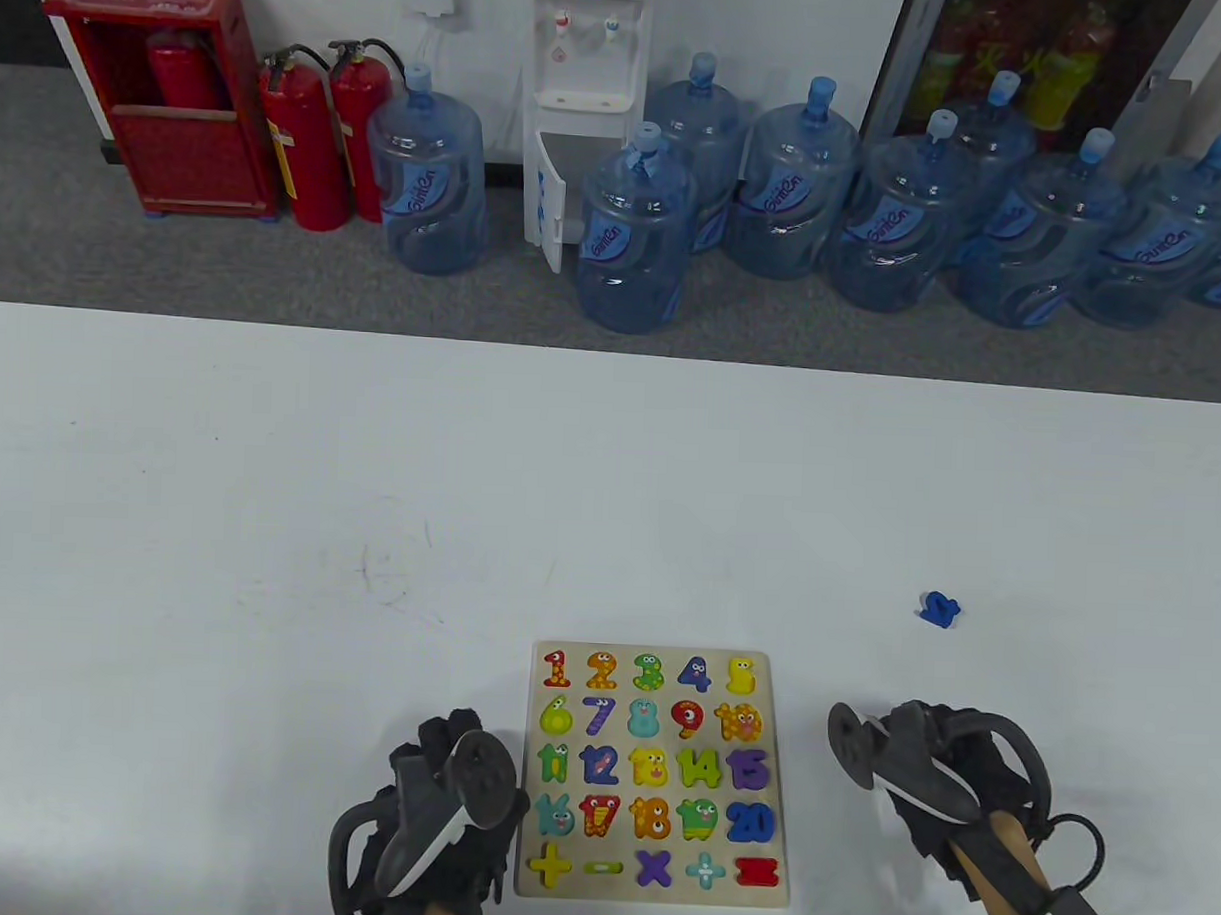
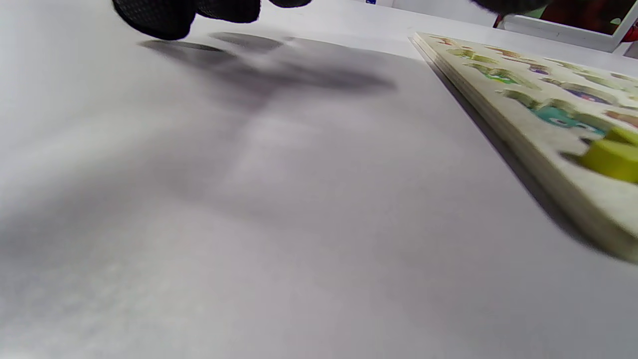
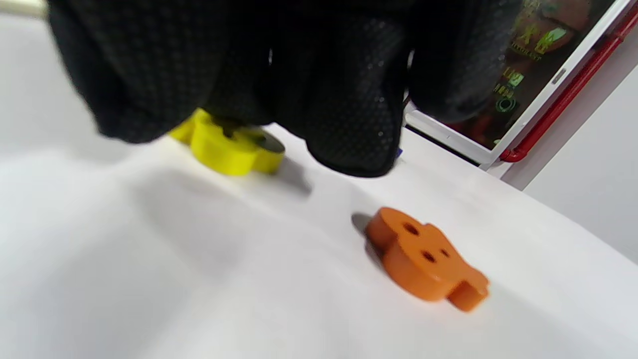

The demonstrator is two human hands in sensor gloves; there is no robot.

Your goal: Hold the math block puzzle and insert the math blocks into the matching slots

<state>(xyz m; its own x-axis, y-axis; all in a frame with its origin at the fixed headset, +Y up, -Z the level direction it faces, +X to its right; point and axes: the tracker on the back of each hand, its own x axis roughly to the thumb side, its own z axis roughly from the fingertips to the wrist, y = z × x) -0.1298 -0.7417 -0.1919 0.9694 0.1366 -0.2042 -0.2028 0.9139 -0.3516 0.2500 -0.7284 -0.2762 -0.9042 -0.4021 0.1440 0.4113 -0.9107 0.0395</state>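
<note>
Now your hands [image 1: 438,822] [image 1: 944,779] flank the puzzle [image 1: 656,774] at the table's [image 1: 269,486] near edge.
Your right fingers [image 3: 349,99] touch a yellow block [image 3: 229,147]; an orange block [image 3: 426,262] lies nearby, a blue one [image 1: 938,609] well apart. Left hand holds nothing; its spread I cannot tell.

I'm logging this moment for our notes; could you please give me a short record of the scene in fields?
board: puzzle board flat on white table, between the hands
left hand: left hand beside the board's left edge; contact unclear
right hand: right hand right of the board, fingers over yellow block; grip unclear
loose blocks: orange block near the right hand; blue block farther back
</note>
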